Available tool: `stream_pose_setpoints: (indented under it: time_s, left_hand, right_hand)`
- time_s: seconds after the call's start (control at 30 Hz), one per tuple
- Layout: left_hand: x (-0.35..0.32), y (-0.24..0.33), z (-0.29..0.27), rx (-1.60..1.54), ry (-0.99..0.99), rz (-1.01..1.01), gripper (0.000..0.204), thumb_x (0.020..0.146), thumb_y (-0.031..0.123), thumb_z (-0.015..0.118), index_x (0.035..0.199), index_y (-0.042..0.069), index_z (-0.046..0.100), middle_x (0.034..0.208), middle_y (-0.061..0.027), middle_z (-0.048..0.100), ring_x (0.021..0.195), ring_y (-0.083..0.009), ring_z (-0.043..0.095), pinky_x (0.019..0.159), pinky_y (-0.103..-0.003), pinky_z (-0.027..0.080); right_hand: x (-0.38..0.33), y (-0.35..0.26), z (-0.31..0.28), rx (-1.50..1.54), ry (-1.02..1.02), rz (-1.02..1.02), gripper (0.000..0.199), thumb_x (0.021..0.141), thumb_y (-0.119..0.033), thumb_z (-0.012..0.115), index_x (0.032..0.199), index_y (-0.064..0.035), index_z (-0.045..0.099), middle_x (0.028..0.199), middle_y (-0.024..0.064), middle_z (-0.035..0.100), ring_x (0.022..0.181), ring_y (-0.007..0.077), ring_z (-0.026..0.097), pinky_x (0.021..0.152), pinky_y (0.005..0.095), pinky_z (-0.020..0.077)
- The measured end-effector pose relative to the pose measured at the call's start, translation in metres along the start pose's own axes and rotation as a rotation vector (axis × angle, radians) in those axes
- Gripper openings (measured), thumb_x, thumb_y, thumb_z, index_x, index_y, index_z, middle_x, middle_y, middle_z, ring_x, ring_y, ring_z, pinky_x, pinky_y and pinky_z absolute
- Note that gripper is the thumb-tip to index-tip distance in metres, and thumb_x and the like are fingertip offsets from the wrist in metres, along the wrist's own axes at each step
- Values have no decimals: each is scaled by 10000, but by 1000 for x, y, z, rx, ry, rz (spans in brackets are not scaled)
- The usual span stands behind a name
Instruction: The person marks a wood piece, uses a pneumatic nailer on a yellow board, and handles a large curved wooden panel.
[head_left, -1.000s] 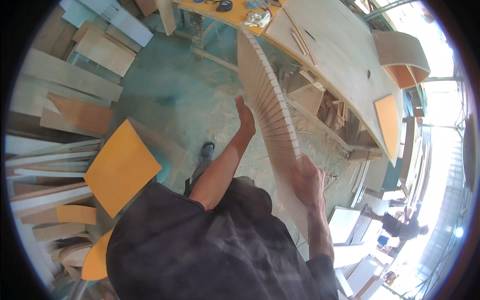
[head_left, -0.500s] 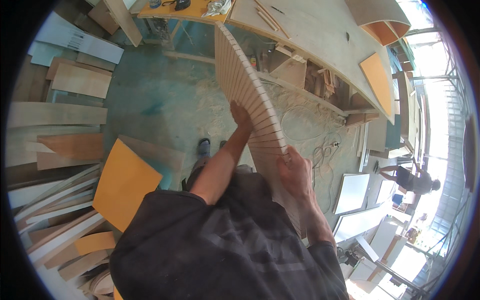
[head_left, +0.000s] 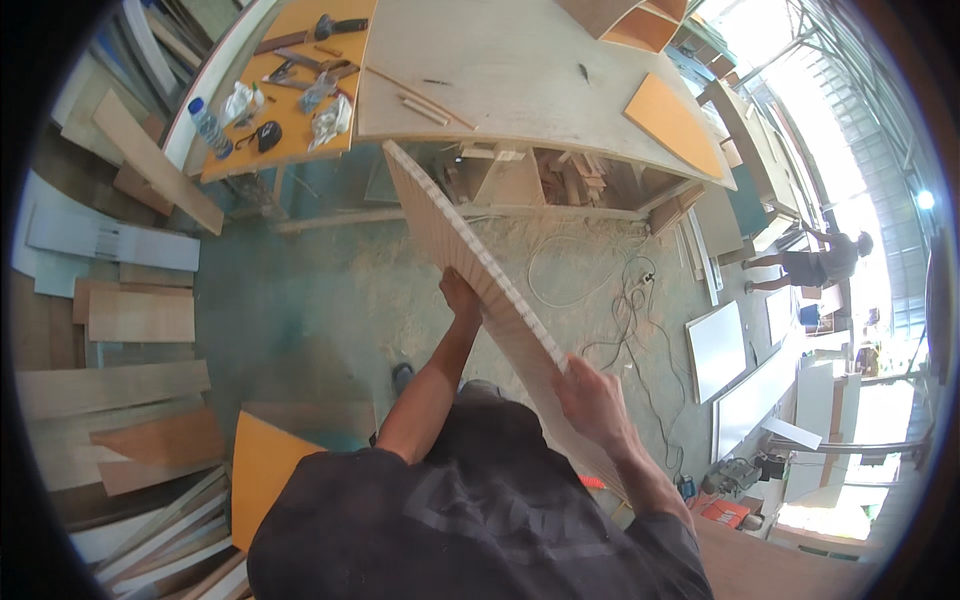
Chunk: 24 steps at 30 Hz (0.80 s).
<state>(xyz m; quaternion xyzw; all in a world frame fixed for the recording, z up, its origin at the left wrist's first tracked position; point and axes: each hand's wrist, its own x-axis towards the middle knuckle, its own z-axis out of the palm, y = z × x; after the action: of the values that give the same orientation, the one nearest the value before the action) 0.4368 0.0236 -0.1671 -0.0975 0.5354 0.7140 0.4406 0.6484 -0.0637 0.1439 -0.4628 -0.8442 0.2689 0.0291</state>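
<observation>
A long pale wooden panel [head_left: 428, 220] with closely spaced cuts across it stands tilted on edge in front of me, running from near the workbench back toward my right side. My right hand [head_left: 595, 395] is closed round its near upper edge, thumb and fingers gripping the rim. Lower on the panel's left side, my left hand [head_left: 461, 293] holds it with bent fingers; part of that hand is hidden against the wood. The panel's lower end disappears behind my body and right arm.
Ahead stands a large workbench [head_left: 500, 70], with a yellow board [head_left: 280, 45] carrying tools and a water bottle [head_left: 209, 128]. Cables [head_left: 630, 310] lie on the dusty floor at right. Boards and offcuts [head_left: 140, 312] are stacked at left. Another person [head_left: 810, 265] stands far right.
My view has tilted up and turned, so more of the workbench and its tools shows. Both hands keep their hold on the panel, whose far end now appears lower, in front of the bench.
</observation>
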Motion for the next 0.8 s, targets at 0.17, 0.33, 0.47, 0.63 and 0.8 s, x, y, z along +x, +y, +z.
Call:
stream_pose_setpoints:
  time_s: [0.17,0.33,0.47,0.63,0.8]
  left_hand:
    - [-64,65,46,55,-173,35,765,1030,503,497,1571,11,272,1582,-183,334,1467,-329,327,1204,-452,271]
    - [-77,140,113,642,-172,666,1052,917,404,710,1619,6,35,1642,-356,75,1551,-458,104,1227,-562,198]
    - [4,84,144,987,-150,618,1202,819,225,760,1606,20,-124,1594,-458,20,1530,-540,67,1221,-531,245]
    - [3,74,203,1138,-233,694,1079,792,112,661,1616,-8,-25,1576,-474,82,1440,-577,303,1171,-494,354]
    - [-53,178,308,1085,-128,965,832,783,130,662,1548,-14,368,1430,-355,458,1258,-482,556,1059,-476,474]
  right_hand:
    - [-18,52,4,-27,75,80,330,924,-183,683,1194,-3,626,804,232,703,745,431,705,657,491,556]
    - [-7,93,-3,-9,17,108,323,921,-200,680,1187,-22,638,795,223,704,740,411,709,668,493,559]
    - [19,131,-13,19,-88,208,339,913,-238,695,1198,-56,664,904,231,712,859,438,695,759,514,542]
    - [37,188,-54,65,-64,152,333,907,-235,716,1188,-62,674,860,209,710,815,421,695,732,500,544]
    - [80,187,-173,-30,27,0,366,879,-199,762,1208,-62,681,777,142,699,691,334,697,638,422,557]
